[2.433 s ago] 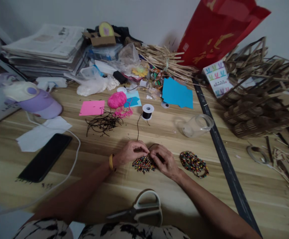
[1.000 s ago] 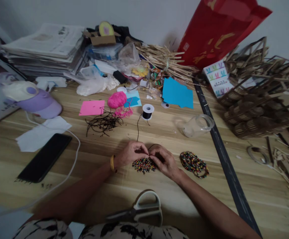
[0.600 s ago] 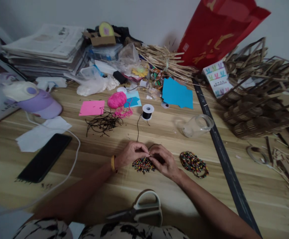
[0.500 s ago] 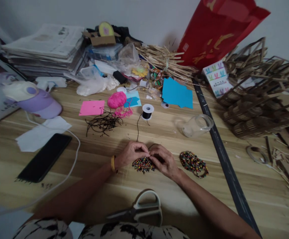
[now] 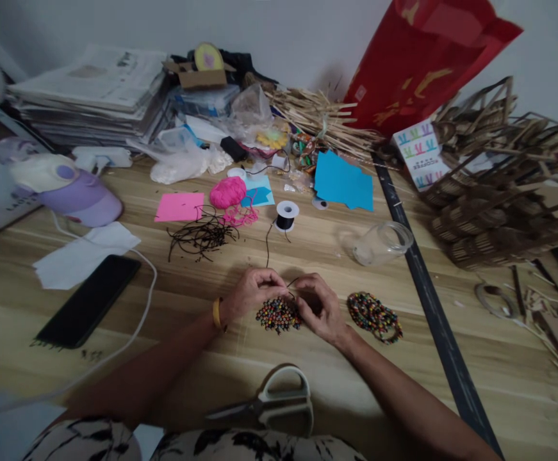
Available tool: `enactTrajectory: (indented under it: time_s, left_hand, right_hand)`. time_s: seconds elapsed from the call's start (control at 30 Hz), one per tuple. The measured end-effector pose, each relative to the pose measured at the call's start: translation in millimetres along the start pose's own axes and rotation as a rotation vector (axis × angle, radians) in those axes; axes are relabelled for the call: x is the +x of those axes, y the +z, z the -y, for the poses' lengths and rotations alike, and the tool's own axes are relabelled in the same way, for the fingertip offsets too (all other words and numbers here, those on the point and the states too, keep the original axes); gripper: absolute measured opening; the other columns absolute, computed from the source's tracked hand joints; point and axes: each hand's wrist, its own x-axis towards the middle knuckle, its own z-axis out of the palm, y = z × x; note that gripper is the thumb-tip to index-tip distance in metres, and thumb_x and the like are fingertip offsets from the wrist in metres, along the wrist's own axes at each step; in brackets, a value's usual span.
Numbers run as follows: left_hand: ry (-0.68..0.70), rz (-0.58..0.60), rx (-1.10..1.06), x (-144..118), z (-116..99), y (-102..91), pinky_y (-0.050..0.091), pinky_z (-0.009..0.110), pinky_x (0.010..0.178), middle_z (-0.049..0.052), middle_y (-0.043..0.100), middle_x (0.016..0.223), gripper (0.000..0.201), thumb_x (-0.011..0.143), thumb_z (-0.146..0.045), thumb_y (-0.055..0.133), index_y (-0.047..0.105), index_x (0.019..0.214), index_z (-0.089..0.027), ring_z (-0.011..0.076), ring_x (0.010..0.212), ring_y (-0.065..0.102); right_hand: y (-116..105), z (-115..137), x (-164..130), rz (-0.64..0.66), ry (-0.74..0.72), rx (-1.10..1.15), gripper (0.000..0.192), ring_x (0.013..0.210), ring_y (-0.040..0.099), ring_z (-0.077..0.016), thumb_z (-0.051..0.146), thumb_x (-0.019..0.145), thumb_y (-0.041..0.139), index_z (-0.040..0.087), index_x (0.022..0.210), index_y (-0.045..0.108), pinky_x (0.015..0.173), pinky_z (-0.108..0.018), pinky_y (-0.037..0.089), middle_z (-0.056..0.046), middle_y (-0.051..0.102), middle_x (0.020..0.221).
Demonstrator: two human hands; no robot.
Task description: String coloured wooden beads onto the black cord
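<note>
My left hand point(image 5: 255, 291) is closed, its thumb and forefinger pinching a thin black cord point(image 5: 290, 283) above the beads. Facing it, my right hand point(image 5: 324, 310) has its thumb and forefinger apart beside the cord, with the thumb close to the bead pile. Small multicoloured beads point(image 5: 279, 315) lie heaped on the table under both hands. A white spool of black cord point(image 5: 286, 218) stands beyond them, a length of cord trailing toward my left hand. Right of my right hand rests a coil of strung beads point(image 5: 375, 316).
Scissors point(image 5: 283, 400) lie near the front edge. A phone point(image 5: 89, 301) and white cable point(image 5: 141, 314) are at left. Black cord pieces point(image 5: 202, 234) and pink yarn point(image 5: 228, 192) sit farther back. A glass jar point(image 5: 382, 243) lies at right, near woven baskets point(image 5: 475, 218).
My right thumb and forefinger have parted from my left fingertips, and the hand has shifted slightly right. The cord between the hands shows more. My left hand stays nearly in place.
</note>
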Motion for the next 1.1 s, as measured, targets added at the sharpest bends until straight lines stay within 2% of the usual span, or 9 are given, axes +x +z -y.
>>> enactTrajectory:
  time_s: [0.13,0.37,0.67,0.87,0.97,1.1]
  left_hand:
    - [-0.013,-0.021,-0.058,0,-3,1.1,0.048,0.024,0.066,0.006,0.069,0.071,0.022,0.072,-0.031,0.072,0.066,0.072,-0.010,0.0149,0.069,0.063]
    - [-0.015,-0.056,-0.182,0,-5,-1.0,0.051,0.026,0.069,0.005,0.070,0.071,0.024,0.070,-0.033,0.073,0.064,0.071,-0.011,0.0156,0.070,0.066]
    - [-0.006,-0.071,-0.139,-1,-6,0.1,0.049,0.024,0.067,0.004,0.069,0.069,0.021,0.069,-0.031,0.074,0.066,0.069,-0.011,0.0136,0.068,0.061]
    - [0.045,-0.062,-0.112,-2,-5,-0.1,0.049,0.024,0.065,0.004,0.069,0.069,0.017,0.072,-0.027,0.071,0.066,0.070,-0.011,0.0135,0.067,0.061]
    - [0.086,-0.054,-0.013,-2,-2,1.2,0.049,0.024,0.066,0.004,0.069,0.070,0.013,0.074,-0.023,0.069,0.066,0.070,-0.011,0.0139,0.068,0.062]
    - [0.172,-0.139,0.167,-2,3,2.9,0.048,0.024,0.068,0.004,0.069,0.069,0.010,0.074,-0.019,0.068,0.066,0.067,-0.012,0.0140,0.068,0.062]
  right_hand:
    - [-1,3,0,-0.042,0.060,0.057,0.016,0.087,0.057,-0.0210,0.029,0.088,0.052,0.020,0.101,0.057,0.077,-0.036,0.047,-0.008,0.059,0.093]
    - [-3,-4,0,-0.174,0.342,0.230,0.020,0.081,0.057,-0.0177,0.037,0.091,0.050,0.020,0.093,0.058,0.073,-0.030,0.046,-0.004,0.061,0.084]
    - [-5,-11,4,-0.236,0.360,0.251,0.024,0.078,0.055,-0.0172,0.041,0.091,0.048,0.020,0.088,0.060,0.075,-0.030,0.043,-0.002,0.060,0.078]
    - [-4,-14,8,-0.356,0.390,0.301,0.033,0.072,0.053,-0.0157,0.046,0.092,0.043,0.018,0.079,0.057,0.071,-0.028,0.045,-0.002,0.056,0.072]
    - [-3,-17,11,-0.394,0.400,0.307,0.036,0.070,0.053,-0.0155,0.048,0.092,0.042,0.019,0.077,0.056,0.069,-0.028,0.045,-0.002,0.055,0.071]
    - [-2,-19,13,-0.430,0.413,0.303,0.038,0.068,0.052,-0.0156,0.051,0.090,0.042,0.019,0.078,0.056,0.064,-0.027,0.046,-0.002,0.054,0.070]
